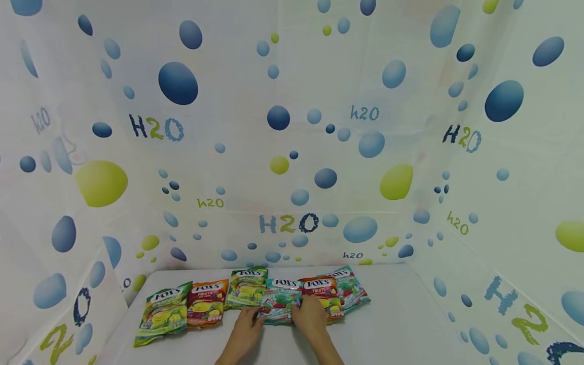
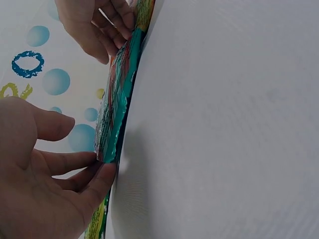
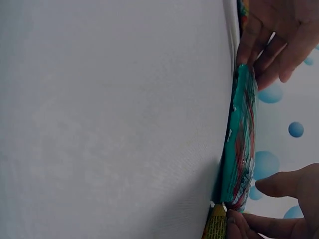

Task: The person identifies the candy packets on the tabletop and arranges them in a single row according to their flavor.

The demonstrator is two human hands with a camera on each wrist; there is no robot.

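Note:
A teal Mint Blossom candy bag (image 1: 278,302) lies flat on the white table between both hands. My left hand (image 1: 246,324) touches its left end; in the left wrist view the fingers of that hand (image 2: 65,179) meet the bag's end while the thumb stands apart. At the opposite end is my right hand (image 1: 312,317). Its fingertips touch the edge of the bag (image 3: 240,144) in the right wrist view, its thumb held away from them. A red-orange Fruits candy bag (image 1: 332,294) lies just behind the right hand, partly covered by it.
To the left lie a green candy bag (image 1: 164,313), an orange candy bag (image 1: 206,304) and another green candy bag (image 1: 248,290). A second teal bag (image 1: 355,290) sits at the right, partly behind the red-orange one. Printed curtain walls (image 1: 237,101) surround the white table (image 1: 388,324).

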